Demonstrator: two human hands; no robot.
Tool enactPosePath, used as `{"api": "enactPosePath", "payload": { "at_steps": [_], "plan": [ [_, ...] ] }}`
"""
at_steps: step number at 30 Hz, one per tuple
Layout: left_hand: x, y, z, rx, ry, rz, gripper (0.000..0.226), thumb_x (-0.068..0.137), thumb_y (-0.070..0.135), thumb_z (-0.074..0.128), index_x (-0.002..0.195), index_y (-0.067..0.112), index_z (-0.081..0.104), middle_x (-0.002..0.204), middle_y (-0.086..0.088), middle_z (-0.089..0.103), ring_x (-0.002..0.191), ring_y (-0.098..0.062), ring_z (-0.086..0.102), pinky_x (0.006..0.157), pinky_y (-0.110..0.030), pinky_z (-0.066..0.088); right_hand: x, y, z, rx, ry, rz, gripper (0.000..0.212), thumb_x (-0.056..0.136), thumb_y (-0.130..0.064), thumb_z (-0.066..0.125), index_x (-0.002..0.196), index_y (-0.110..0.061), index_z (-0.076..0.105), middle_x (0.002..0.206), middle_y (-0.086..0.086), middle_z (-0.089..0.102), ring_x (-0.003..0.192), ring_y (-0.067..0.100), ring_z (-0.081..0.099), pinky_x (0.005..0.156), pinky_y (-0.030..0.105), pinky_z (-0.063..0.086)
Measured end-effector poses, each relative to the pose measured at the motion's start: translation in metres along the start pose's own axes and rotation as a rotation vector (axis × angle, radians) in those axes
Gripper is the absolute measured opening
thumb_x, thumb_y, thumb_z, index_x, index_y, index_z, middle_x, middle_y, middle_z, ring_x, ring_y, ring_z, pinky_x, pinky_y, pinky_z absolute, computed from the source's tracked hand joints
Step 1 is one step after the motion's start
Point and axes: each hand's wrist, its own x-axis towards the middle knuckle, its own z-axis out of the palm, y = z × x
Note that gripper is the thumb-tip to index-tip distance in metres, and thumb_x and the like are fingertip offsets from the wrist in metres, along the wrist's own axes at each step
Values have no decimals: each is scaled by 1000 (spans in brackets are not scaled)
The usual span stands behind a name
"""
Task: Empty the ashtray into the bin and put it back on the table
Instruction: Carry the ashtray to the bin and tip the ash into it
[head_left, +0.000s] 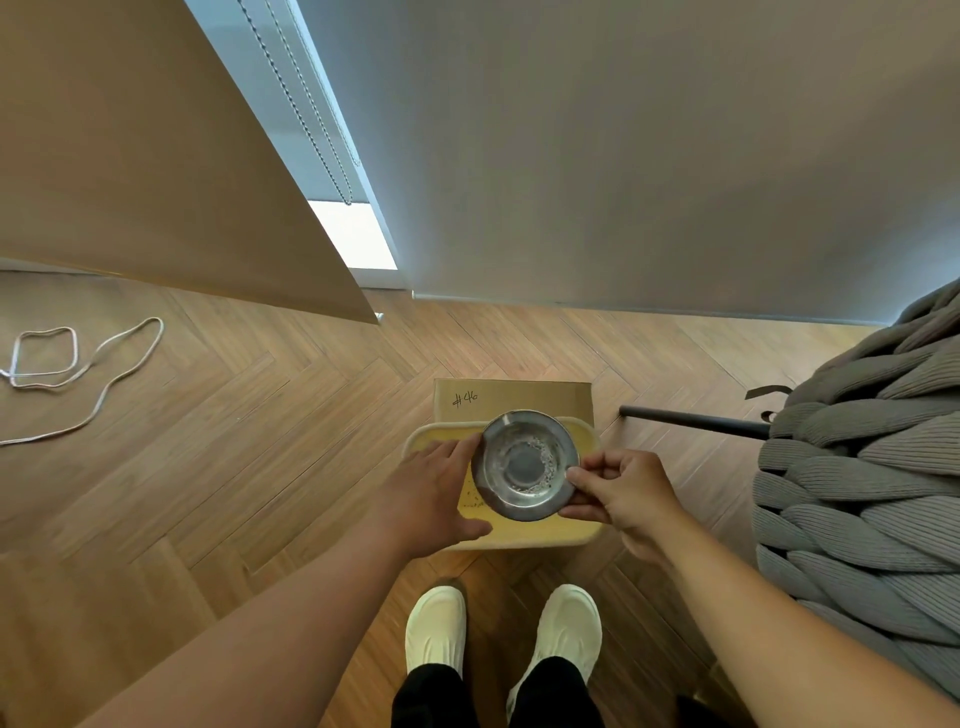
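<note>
A round metal ashtray (524, 465) is held level over a pale yellow bin (540, 532) that stands on the floor in front of my feet. Grey ash clings to the right inside of the ashtray. My right hand (618, 491) pinches the ashtray's right rim between thumb and fingers. My left hand (436, 493) is flat with fingers spread, its fingertips against the ashtray's left rim. Some specks of ash lie on the bin's yellow inside, below the ashtray's left edge.
A cardboard box (514, 400) marked "#46" stands behind the bin. A grey chunky knit blanket (857, 467) and a black bar (691, 418) are at the right. A white cord (78, 374) lies on the wood floor at left. Roller blinds hang ahead.
</note>
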Motion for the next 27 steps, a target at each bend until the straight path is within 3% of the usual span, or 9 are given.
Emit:
{"api": "enactPosePath", "payload": {
  "at_steps": [6,12,14,18,20,23,25,27],
  "plan": [
    [2,6,-7,-60,31,-31,118,59,62,79,152,25,17,148,3,46,132,-19,44,108,-35,39,-4,-6,2,42,-64,43,21,87,3,68,106,9,62,95,30,72,69,32,75,56,35,63],
    [0,5,-11,-96,56,-27,115,52,62,83,147,28,27,142,6,51,128,-18,49,101,-34,43,-6,-10,3,-30,-71,2,30,85,3,71,113,6,61,81,21,74,64,29,74,55,34,63],
    [-1,5,-11,-104,70,-18,112,52,62,82,146,30,29,141,8,52,126,-17,50,99,-34,44,-7,-12,3,-157,-84,-70,41,84,3,72,124,-2,60,74,17,73,61,27,74,55,33,63],
    [-6,7,-12,-107,79,-13,111,53,63,82,146,30,30,141,8,52,126,-17,50,98,-34,44,-13,-17,1,-458,-201,-253,68,84,0,73,140,-32,50,73,8,68,70,25,75,72,38,64],
    [-9,9,-14,-112,88,-15,110,54,62,83,145,30,31,139,8,53,124,-17,51,97,-33,45,-16,-21,0,-655,-238,-347,79,80,-5,76,142,-42,43,81,-4,64,74,16,73,76,29,61],
    [-10,12,-20,-112,91,-12,108,54,59,84,144,28,33,140,6,52,126,-18,50,100,-37,45,-22,-26,2,-875,-258,-421,92,73,-8,80,147,-41,35,91,-24,55,81,-1,60,67,7,47],
    [-11,14,-23,-107,93,-14,108,55,59,84,144,27,33,140,4,52,126,-19,49,102,-37,44,-23,-27,5,-947,-242,-462,92,72,-9,82,147,-35,35,98,-22,57,80,2,58,68,7,46],
    [-12,16,-25,-102,102,-16,108,56,58,85,144,27,31,139,3,53,125,-20,49,101,-36,43,-26,-27,10,-1001,-197,-502,87,72,-11,83,144,-30,38,108,-8,64,86,8,60,75,19,52]
  ]
}}
